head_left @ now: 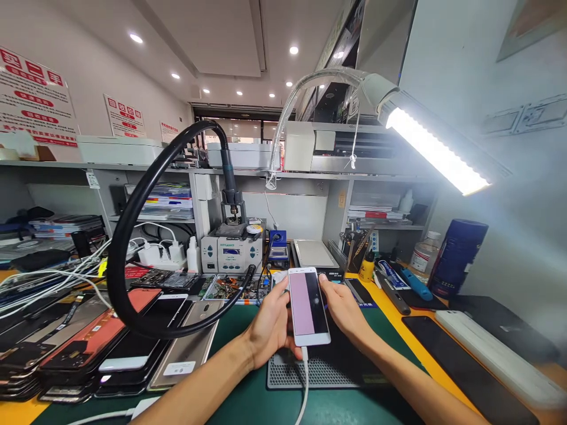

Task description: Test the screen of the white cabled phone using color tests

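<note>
A white smartphone (pixel 309 307) is held upright before me, its screen facing me. The left part of the screen glows pale pink and the right part is black. My left hand (pixel 271 319) grips the phone's left edge, with fingers reaching behind and under it. On the opposite side, my right hand (pixel 343 304) holds the upper right edge, its fingers partly hidden behind the phone. A white charging cable (pixel 305 378) is plugged into the bottom of the phone and runs down toward me. Below the hands lies a grey perforated pad (pixel 328 373) on the green mat (pixel 248 401).
Stacked phones and phone parts (pixel 88 336) crowd the left. A thick black hose (pixel 119 236) loops in front of the soldering station (pixel 233 251). A lit lamp (pixel 438 147) hangs at upper right. Along the right lie a black panel (pixel 460 360) and a white bar (pixel 496 348).
</note>
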A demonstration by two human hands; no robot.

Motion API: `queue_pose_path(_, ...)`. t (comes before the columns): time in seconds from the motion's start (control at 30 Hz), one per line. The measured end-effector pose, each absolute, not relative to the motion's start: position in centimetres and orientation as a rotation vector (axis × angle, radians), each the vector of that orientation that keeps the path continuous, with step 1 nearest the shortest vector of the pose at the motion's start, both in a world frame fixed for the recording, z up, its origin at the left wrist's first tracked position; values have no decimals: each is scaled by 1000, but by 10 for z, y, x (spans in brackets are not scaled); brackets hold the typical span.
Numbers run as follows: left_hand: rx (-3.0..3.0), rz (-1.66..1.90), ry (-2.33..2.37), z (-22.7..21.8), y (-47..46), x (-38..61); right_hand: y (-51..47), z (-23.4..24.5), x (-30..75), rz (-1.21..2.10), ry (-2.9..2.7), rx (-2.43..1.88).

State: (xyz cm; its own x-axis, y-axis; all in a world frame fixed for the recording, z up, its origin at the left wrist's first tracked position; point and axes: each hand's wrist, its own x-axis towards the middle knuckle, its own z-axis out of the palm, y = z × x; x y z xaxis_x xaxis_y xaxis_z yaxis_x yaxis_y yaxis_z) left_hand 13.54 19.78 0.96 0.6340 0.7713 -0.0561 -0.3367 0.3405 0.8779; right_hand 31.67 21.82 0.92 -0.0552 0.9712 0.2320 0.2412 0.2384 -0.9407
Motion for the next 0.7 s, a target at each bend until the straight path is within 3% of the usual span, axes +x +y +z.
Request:
queue_pose_path(0.23,959,786,515,11,198,135,216,12,318,1016,-1511,-1201)
queue_pose_path(0.5,930,839,558,9,201,136,213,3,310,714,-1705,-1330)
queue_pose_path(0.7,910,843,559,11,199,136,217,3,312,731,-1707,-1278)
